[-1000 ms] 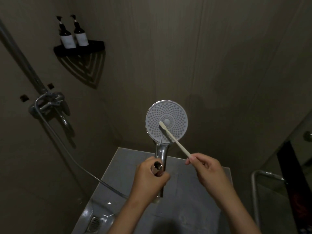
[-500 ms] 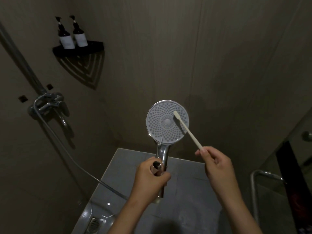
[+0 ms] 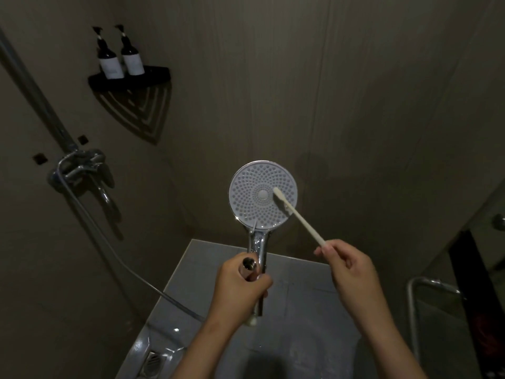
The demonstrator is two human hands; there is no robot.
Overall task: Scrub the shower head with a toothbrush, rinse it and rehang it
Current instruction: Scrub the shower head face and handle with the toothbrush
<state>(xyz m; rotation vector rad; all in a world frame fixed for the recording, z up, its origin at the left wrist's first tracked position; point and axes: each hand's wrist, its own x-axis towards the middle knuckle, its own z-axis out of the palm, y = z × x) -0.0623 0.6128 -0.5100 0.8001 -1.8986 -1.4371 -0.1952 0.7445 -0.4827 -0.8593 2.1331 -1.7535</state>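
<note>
Scrubbing step, seemingly. Shower head (image 3: 257,198) held upright at centre, nozzle face toward camera, handle gripped in curled fingers of left hand (image 3: 240,285) at 6 o'clock. Toothbrush (image 3: 300,220) pinched in fingers of right hand (image 3: 349,272) at 4 o'clock, bristles touching the face at 3 o'clock of its hub. Next, probably: steady handle, short strokes across the nozzles; rinse, rehang outstanding.

Open air filled the upper right. At left the hose (image 3: 117,255) and mixer tap (image 3: 79,168) crowded the wall (image 3: 30,255); a chrome rail (image 3: 411,310) barred the lower right.
</note>
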